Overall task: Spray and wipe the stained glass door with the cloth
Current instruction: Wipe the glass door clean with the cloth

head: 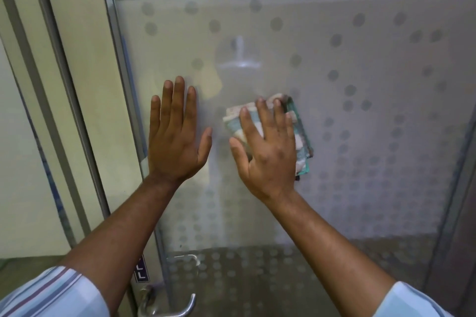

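A frosted glass door (347, 116) with a pattern of grey dots fills the view. My right hand (268, 152) lies flat on a folded teal-and-white cloth (302, 136) and presses it against the glass at mid height. My left hand (175, 134) rests flat on the glass just left of it, fingers spread and pointing up, holding nothing. No spray bottle is in view.
A metal lever handle (177, 309) with a lock sits at the door's lower left edge. The aluminium door frame (121, 64) runs up the left side, with a cream wall panel (77, 59) beyond it. Ceiling lights reflect in the upper glass.
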Demonstrator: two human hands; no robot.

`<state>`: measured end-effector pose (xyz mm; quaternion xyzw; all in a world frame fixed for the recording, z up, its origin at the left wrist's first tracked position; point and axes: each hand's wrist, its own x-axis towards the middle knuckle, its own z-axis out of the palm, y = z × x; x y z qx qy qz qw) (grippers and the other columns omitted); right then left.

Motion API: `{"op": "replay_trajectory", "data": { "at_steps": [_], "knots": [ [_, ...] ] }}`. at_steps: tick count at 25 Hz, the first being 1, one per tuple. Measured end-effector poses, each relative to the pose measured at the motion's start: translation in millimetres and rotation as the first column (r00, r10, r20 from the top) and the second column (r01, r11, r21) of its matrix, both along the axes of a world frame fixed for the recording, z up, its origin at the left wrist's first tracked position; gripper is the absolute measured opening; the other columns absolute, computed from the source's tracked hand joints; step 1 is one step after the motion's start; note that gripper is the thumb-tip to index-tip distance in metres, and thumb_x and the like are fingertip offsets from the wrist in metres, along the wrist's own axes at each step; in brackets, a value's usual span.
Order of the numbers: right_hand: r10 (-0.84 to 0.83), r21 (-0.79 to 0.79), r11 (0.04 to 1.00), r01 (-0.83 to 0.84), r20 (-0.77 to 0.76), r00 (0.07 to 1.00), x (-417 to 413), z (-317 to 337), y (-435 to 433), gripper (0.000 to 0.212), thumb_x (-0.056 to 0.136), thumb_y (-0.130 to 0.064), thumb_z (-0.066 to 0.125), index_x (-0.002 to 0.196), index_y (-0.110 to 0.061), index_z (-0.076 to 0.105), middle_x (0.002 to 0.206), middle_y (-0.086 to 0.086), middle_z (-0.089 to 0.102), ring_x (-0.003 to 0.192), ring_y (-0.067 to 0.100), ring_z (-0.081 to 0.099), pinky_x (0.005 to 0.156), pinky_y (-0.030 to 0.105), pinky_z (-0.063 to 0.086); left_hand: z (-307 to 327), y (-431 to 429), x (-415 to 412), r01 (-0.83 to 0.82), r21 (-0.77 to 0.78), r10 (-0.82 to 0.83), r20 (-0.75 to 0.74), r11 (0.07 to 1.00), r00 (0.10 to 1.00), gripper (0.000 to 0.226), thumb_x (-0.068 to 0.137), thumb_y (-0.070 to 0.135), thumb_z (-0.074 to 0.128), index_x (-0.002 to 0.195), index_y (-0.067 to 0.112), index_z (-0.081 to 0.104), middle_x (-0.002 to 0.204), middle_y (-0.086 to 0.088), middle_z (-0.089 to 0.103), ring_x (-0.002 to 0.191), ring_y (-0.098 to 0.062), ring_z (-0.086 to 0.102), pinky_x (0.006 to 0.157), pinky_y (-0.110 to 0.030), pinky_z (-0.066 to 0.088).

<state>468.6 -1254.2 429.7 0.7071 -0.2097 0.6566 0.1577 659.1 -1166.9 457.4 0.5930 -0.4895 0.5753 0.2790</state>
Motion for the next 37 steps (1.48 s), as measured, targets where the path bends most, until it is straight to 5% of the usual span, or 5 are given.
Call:
{"op": "replay_trajectory", "data": {
  "at_steps": [11, 23, 28, 33, 37],
  "knots": [
    [-0.060, -0.228, 0.974, 0.005, -0.236, 0.970, -54.0, -87.7, -36.0, 0.051, 0.092, 0.000, 0.075, 0.139, -0.017, 0.069, 0.159, 0.015, 0.054, 0.152, 0.040, 0.045, 0.121, 0.063, 0.039, -0.1, 3.1, 0.7, 0.021, 0.021, -0.021, -0.012, 1.000, 1.000, 0.079, 0.106, 0.035, 0.041, 0.174, 0.004, 0.012, 0.181, -0.028, 0.014, 0.169, -0.046, 0.012, 0.139, -0.059, 0.008],
    [-0.051, 0.151, 0.988, -0.007, 0.375, 0.925, -67.0, -27.7, -55.6, 0.041, 0.108, -0.026, 0.057, 0.144, -0.008, 0.064, 0.156, 0.022, 0.055, 0.151, 0.046, 0.042, 0.121, 0.062, 0.038, -0.9, 1.2, -2.0, 0.003, 0.013, -0.003, -0.018, 1.000, 1.000, 0.081, 0.104, 0.034, 0.042, 0.173, 0.004, 0.012, 0.181, -0.027, 0.013, 0.170, -0.045, 0.010, 0.140, -0.058, 0.005],
    [-0.011, 0.038, 0.999, 0.005, 0.155, 0.988, -15.7, -25.6, -17.6, 0.048, 0.104, -0.027, 0.062, 0.149, -0.012, 0.060, 0.162, 0.019, 0.049, 0.157, 0.042, 0.036, 0.128, 0.057, 0.031, -1.4, 1.0, -0.5, -0.005, 0.022, 0.005, -0.016, 1.000, 1.000, 0.082, 0.104, 0.036, 0.042, 0.174, 0.004, 0.010, 0.182, -0.027, 0.011, 0.170, -0.045, 0.009, 0.140, -0.057, 0.004],
    [0.012, -0.181, 0.982, -0.048, -0.192, 0.981, -17.4, -64.4, -15.4, 0.055, 0.094, 0.000, 0.057, 0.147, -0.014, 0.062, 0.161, 0.019, 0.050, 0.156, 0.043, 0.037, 0.125, 0.062, 0.032, -1.8, 1.4, 1.1, 0.002, 0.015, -0.002, -0.008, 1.000, 1.000, 0.082, 0.106, 0.038, 0.039, 0.174, 0.005, 0.007, 0.182, -0.025, 0.009, 0.170, -0.044, 0.007, 0.140, -0.054, 0.000],
    [-0.043, -0.203, 0.979, -0.005, -0.232, 0.972, -52.2, -81.5, -34.6, 0.057, 0.093, 0.003, 0.057, 0.146, -0.016, 0.063, 0.161, 0.018, 0.050, 0.155, 0.042, 0.039, 0.123, 0.063, 0.035, -0.8, 1.2, 2.5, 0.017, 0.013, -0.017, -0.002, 1.000, 1.000, 0.082, 0.106, 0.038, 0.038, 0.174, 0.007, 0.005, 0.183, -0.023, 0.006, 0.171, -0.042, 0.004, 0.140, -0.052, -0.001]
  ]
}}
